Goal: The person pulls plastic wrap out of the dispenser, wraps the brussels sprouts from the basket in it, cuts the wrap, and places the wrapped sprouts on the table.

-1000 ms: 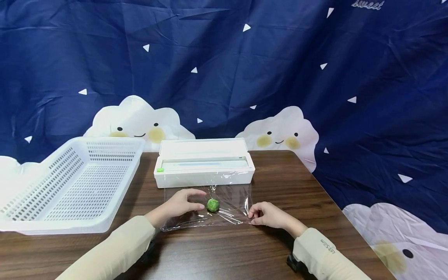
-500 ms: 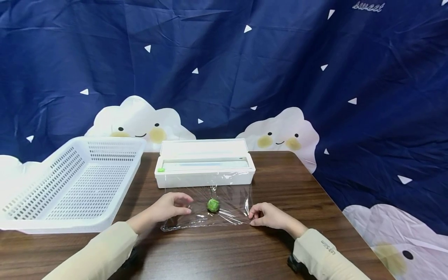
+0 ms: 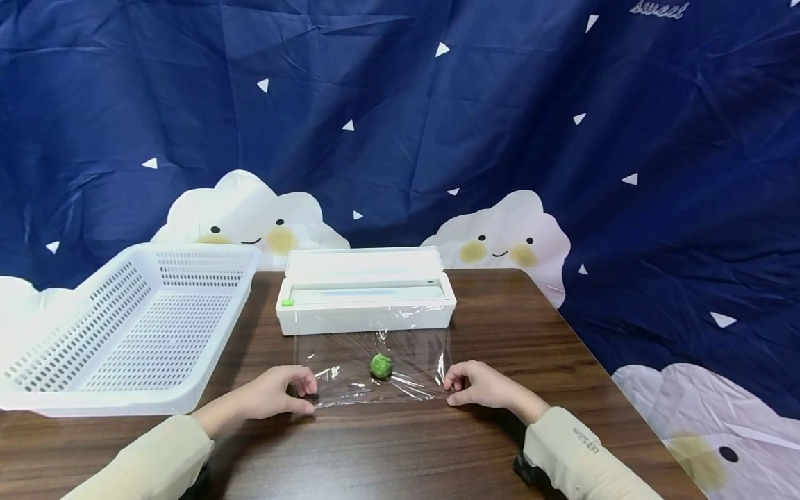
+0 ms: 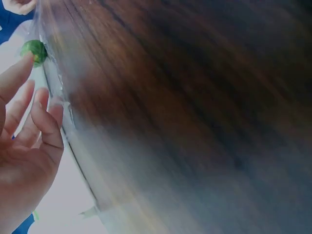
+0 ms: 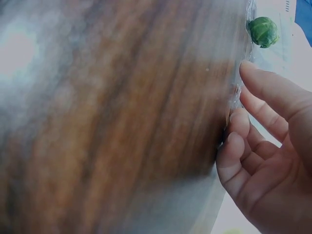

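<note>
Sleeves: A person in pale beige cuffs [image 3: 134, 455] works with both arms over a dark brown wood-grain tabletop [image 3: 375, 462].
Left hand: The left hand [image 3: 271, 394] meets the near left corner of a sheet of clear, shiny plastic film [image 3: 344, 378], its grip part-open, thumb apart from loosely curved fingers; whether it has hold of the film cannot be told.
Right hand: At the near right corner, the right hand [image 3: 481, 384] curls inward, its grip nearly closed, with the film's edge between thumb and fingers.
Film: The sheet spans the space between the two hands and reaches back over the front of a box, bright creases fanning across it.
Green ball: A small, round, leafy green ball, like a Brussels sprout [image 3: 380, 366], sits near the middle of the film, between the hands and apart from both.
Basket: A white, rectangular, slotted plastic basket [image 3: 119, 401] stands at the left.
Box: Behind the film, a long white box [image 3: 366, 305] stands with its lid raised, a bright green tab [image 3: 287, 303] at its front left.
Backdrop: Navy cloth [image 3: 400, 104] with smiling white clouds [image 3: 240, 215] and small triangles [image 3: 442, 49] hangs beyond.
</note>
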`<state>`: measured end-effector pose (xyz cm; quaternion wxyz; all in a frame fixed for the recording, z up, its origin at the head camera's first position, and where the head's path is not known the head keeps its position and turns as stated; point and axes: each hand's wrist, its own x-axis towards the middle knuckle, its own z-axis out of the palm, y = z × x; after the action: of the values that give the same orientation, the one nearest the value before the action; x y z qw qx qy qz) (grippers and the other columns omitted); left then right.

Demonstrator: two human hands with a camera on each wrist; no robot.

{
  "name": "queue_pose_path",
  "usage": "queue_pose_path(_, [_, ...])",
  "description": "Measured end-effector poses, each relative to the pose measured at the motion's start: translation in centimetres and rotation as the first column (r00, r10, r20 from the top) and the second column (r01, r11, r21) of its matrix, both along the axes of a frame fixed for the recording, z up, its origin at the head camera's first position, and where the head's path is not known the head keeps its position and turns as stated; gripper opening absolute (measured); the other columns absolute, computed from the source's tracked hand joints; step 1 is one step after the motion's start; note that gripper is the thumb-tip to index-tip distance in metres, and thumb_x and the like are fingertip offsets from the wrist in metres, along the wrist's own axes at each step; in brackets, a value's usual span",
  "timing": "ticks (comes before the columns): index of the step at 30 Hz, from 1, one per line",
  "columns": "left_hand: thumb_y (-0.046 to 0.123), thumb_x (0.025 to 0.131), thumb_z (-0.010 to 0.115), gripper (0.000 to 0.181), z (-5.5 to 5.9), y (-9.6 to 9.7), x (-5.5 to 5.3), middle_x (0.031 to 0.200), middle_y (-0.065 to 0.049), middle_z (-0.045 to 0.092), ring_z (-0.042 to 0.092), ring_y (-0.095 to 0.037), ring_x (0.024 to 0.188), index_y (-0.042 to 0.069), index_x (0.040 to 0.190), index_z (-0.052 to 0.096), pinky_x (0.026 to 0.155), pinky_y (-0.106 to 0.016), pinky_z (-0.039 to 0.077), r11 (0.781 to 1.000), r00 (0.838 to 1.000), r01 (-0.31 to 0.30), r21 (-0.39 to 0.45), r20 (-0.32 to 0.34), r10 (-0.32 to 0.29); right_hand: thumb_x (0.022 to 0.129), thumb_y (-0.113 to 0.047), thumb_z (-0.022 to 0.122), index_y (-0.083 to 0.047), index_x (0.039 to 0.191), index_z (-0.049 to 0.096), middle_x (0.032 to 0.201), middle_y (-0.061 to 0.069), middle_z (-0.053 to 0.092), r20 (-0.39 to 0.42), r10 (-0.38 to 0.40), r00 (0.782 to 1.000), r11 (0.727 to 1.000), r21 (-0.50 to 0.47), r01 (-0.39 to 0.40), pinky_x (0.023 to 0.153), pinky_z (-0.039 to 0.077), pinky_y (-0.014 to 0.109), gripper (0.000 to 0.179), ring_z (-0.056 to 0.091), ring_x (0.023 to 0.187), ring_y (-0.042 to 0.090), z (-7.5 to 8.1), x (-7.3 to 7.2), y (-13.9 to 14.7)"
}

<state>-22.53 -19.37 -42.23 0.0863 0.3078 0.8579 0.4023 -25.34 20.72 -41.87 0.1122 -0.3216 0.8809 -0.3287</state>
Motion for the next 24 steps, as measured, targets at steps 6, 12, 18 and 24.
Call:
queue_pose_path(6, [0.016, 0.073, 0.077, 0.023, -0.22, -0.68, 0.32, 0.079, 0.003, 0.053, 0.050, -0.013, 0.074, 0.011, 0.085, 0.058, 0.067, -0.028, 0.043, 0.998, 0.999, 0.048, -0.035, -0.009, -0.048, 0.073, -0.006, 0.075, -0.008, 0.080, 0.060, 0.071, -0.001, 0.051, -0.019, 0.011, 1.000, 1.000, -0.003, -0.011, 0.058, 0.040, 0.022, 0.017, 0.046, 0.064, 0.007, -0.11, -0.04, 0.01])
queue_pose_path(12, [0.008, 0.074, 0.075, 0.015, -0.51, -0.92, 0.44, 0.074, 0.007, 0.050, 0.047, -0.005, 0.067, 0.011, 0.077, 0.061, 0.060, -0.022, 0.042, 0.997, 0.996, 0.056, -0.050, -0.073, -0.060, 0.073, -0.001, 0.074, -0.010, 0.072, 0.058, 0.069, -0.008, 0.051, -0.066, 0.049, 0.997, 0.998, -0.022, -0.050, 0.060, 0.042, 0.022, 0.018, 0.048, 0.066, 0.006, -0.37, -0.10, 0.05])
queue_pose_path(18, [0.004, 0.077, 0.071, 0.014, -0.48, -1.04, 0.44, 0.072, 0.013, 0.049, 0.046, -0.001, 0.065, 0.013, 0.071, 0.062, 0.057, -0.021, 0.043, 0.996, 0.989, 0.062, -0.066, -0.134, -0.070, 0.076, 0.002, 0.069, -0.011, 0.070, 0.059, 0.072, -0.010, 0.050, -0.113, 0.079, 0.990, 0.997, 0.012, -0.078, 0.061, 0.043, 0.023, 0.017, 0.047, 0.068, 0.004, -0.17, 0.04, 0.00])
queue_pose_path(24, [0.007, 0.082, 0.067, 0.015, -0.46, -1.08, 0.30, 0.073, 0.014, 0.049, 0.046, -0.001, 0.068, 0.016, 0.072, 0.060, 0.060, -0.022, 0.042, 0.996, 0.990, 0.030, -0.088, -0.132, -0.041, 0.080, 0.001, 0.065, -0.012, 0.072, 0.056, 0.074, -0.011, 0.048, -0.159, 0.098, 0.982, 0.993, 0.075, -0.087, 0.064, 0.042, 0.026, 0.018, 0.045, 0.071, 0.004, 0.04, 0.21, 0.17])
